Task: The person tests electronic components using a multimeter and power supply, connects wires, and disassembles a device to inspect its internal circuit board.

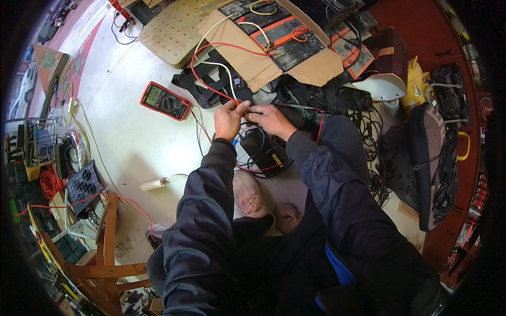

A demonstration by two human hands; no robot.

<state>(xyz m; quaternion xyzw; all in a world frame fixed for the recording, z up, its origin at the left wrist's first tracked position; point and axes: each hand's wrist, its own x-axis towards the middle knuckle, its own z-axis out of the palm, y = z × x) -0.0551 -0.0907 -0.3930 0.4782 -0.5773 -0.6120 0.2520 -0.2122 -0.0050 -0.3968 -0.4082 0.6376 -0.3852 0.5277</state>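
My left hand (228, 122) has its thumb and fingers pinched round the ends of a red wire (232, 43) and a white wire (230, 79). Close against it, my right hand (272, 120) pinches at the same spot; the wire ends are mostly hidden by fingers. Both wires run up to orange-and-black batteries (296, 48) in an open cardboard box (326, 68). Left of my hands, a red-and-black multimeter (167, 102) lies with its display lit and leads attached. Below my right hand sits a black box-shaped device (257, 149) with cables around it.
Black straps (203, 84) lie beyond my hands. At right are tangled black cables (375, 158), a yellow bag (416, 81) and a dark padded seat (426, 158). A wooden stool frame (108, 237) stands lower left, near a white plug block (153, 184) on the pale floor.
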